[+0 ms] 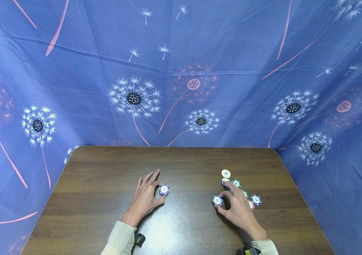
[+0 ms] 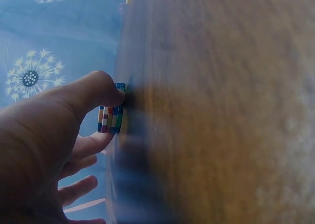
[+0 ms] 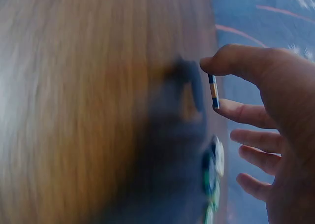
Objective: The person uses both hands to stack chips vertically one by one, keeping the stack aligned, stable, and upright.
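The left hand [image 1: 144, 200] pinches a short stack of round, multicoloured poker chips [image 1: 164, 190] between thumb and forefinger; its other fingers are spread. The top chip shows a white centre and a blue-and-white rim. The stack appears to rest on the brown wood-patterned table [image 1: 104, 170]. I judge that this grip from two opposite sides keeps the pile aligned.

The right hand [image 1: 236, 209] pinches one round blue-and-white chip [image 1: 217, 200] by its rim, and the right wrist view shows it above the table, apart from its shadow. Holding only the rim leaves the face uncovered, which probably makes it easy to set down flat.

Beyond and beneath the right hand lies a loose group: a round cream-coloured chip [image 1: 225, 173] at the far end, a round green-and-white chip [image 1: 236, 183] near it, a round red-and-white chip [image 1: 251, 204] partly covered by the hand, and another blue-and-white chip [image 1: 256, 199] outermost. Some others are too hidden to describe exactly.

Between the two hands is a wide stretch of wood, so sideways movement seems to have good room. The table's side edges are well apart from both hands; its far edge meets a blue dandelion-printed cloth [image 1: 85, 88].
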Demonstrator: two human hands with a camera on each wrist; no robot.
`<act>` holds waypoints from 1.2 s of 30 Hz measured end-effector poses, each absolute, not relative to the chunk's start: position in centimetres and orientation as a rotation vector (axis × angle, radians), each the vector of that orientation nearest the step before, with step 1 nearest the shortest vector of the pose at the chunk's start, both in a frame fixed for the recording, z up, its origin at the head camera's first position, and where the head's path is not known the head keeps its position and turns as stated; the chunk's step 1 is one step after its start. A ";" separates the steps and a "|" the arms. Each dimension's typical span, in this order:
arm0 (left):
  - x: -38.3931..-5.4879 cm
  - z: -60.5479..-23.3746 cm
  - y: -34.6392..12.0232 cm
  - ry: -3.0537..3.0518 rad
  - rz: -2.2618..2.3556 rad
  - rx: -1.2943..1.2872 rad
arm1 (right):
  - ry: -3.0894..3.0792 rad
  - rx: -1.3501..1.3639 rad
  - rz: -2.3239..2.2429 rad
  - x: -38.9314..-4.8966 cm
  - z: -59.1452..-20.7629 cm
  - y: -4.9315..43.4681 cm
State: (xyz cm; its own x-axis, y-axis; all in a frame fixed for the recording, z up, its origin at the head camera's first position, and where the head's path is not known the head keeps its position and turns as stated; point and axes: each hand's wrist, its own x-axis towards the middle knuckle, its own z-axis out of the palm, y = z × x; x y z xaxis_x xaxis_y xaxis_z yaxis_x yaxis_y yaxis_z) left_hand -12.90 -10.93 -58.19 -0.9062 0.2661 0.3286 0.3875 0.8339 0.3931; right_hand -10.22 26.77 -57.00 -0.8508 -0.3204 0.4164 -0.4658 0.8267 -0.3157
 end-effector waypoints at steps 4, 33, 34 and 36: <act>-12.9 -58.1 -10.9 -2.761 -0.676 -0.497 | -2.704 0.644 0.593 -10.8 -57.3 25.0; -13.0 -58.2 -11.0 -2.788 -0.684 -0.498 | -2.767 1.073 0.594 -16.1 -55.5 13.4; -13.0 -58.2 -11.0 -2.789 -0.684 -0.499 | -2.762 1.081 0.603 -16.2 -55.4 13.0; -13.0 -58.2 -11.1 -2.793 -0.683 -0.498 | -2.750 1.095 0.603 -16.5 -55.3 12.4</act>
State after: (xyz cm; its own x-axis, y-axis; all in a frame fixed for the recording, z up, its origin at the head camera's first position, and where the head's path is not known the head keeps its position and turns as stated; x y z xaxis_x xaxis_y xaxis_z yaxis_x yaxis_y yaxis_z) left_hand -13.02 -11.07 -58.22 -0.9177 0.2707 0.2908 0.3743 0.8342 0.4049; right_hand -16.49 12.44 -55.30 -0.7308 -0.6336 0.2539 -0.6817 0.6586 -0.3186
